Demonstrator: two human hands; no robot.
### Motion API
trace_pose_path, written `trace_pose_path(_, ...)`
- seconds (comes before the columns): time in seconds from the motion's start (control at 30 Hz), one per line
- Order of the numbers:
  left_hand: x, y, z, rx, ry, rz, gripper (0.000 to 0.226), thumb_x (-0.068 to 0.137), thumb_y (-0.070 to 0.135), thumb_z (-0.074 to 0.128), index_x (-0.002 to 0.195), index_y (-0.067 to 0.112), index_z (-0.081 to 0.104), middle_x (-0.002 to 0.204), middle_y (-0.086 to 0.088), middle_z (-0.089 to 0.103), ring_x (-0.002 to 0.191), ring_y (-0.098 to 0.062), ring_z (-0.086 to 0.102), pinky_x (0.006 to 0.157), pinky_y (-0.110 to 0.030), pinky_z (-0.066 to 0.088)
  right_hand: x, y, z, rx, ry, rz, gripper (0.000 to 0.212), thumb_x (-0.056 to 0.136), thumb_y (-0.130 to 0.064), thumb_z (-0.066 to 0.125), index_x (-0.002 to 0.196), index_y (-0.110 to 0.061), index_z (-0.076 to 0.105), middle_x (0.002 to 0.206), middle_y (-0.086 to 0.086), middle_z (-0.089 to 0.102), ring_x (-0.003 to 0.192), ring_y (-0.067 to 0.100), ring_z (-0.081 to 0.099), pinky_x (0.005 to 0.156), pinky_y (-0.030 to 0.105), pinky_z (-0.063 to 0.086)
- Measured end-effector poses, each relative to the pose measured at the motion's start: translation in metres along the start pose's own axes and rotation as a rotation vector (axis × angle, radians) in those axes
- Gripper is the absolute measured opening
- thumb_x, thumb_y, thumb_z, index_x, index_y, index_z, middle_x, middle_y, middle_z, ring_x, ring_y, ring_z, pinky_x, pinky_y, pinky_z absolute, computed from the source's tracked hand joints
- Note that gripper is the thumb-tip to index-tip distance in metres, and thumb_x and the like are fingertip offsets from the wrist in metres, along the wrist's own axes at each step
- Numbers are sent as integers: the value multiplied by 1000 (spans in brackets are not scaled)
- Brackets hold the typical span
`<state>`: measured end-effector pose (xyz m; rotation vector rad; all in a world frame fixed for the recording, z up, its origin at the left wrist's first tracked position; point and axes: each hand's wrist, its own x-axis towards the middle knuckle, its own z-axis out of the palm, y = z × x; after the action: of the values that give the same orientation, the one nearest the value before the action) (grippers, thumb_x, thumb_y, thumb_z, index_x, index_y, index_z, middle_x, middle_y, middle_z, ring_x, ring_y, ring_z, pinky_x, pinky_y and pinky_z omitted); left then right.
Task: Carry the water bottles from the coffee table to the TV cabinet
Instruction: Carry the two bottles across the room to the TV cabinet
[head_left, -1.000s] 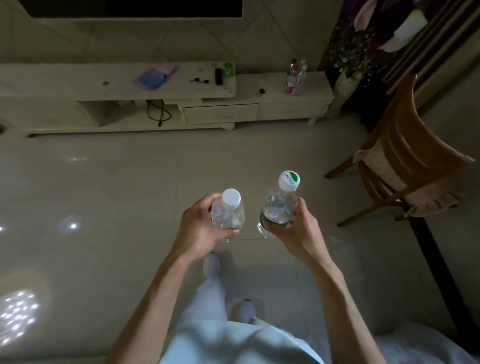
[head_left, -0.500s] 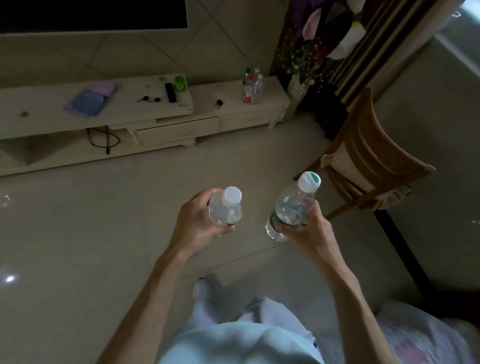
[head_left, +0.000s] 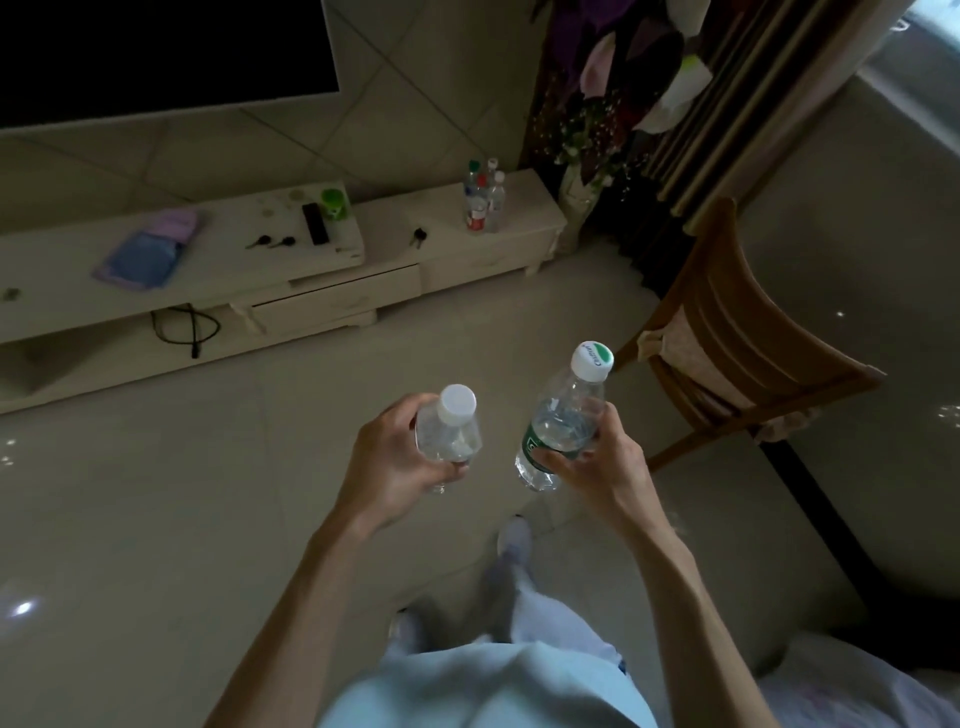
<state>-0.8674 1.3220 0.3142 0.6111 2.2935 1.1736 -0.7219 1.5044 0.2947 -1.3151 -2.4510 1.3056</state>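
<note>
I hold one water bottle in each hand, in front of my body above the tiled floor. My left hand is closed around a clear bottle with a plain white cap. My right hand grips a clear bottle with a green label and a green-and-white cap, tilted to the right. The pale TV cabinet runs along the far wall. Several water bottles stand together on its low right section.
A wooden chair with a cushion stands to the right of my path. A vase of flowers sits in the corner beside the cabinet. On the cabinet lie a purple-blue cloth, a remote, keys and a green cup. A cable hangs under it.
The cabinet and chair look nearer and the view has swung left to right, as I walk toward the cabinet. Both hands keep their bottles.
</note>
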Motion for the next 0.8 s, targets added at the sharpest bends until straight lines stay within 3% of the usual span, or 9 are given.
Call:
trace_pose_path(0.17, 58, 28, 19, -3, 65, -29, 67, 50, 19, 91, 111, 21, 62, 104, 5, 68, 96, -17, 65, 84, -34, 53, 76, -9, -23, -1, -80, -71, 59, 63, -48, 82, 108, -38, 44, 106, -10, 66, 94, 16, 66, 85, 42, 56)
trace_pose_path(0.4, 134, 87, 46, -12, 125, -58, 68, 51, 20, 92, 111, 25, 60, 101, 9, 68, 94, -13, 65, 81, -29, 53, 175, -24, -76, -19, -119, -182, 63, 64, -47, 82, 112, -32, 44, 111, -4, 64, 98, 20, 65, 85, 46, 56)
trace_pose_path(0.53, 170, 105, 59, -40, 139, -75, 70, 52, 20, 91, 114, 27, 60, 103, 10, 68, 94, -12, 65, 84, -28, 53, 216, -27, -85, -29, -140, -218, 68, 65, -47, 81, 118, -32, 41, 114, -10, 59, 103, 17, 62, 88, 43, 57)
trace_pose_path(0.8, 250, 98, 61, -38, 133, -147, 77, 52, 21, 91, 120, 23, 57, 106, 4, 67, 97, -16, 63, 86, -30, 51, 287, -44, -63, 50, -235, -147, 58, 66, -42, 83, 109, -36, 46, 106, -12, 65, 95, 14, 66, 86, 43, 56)
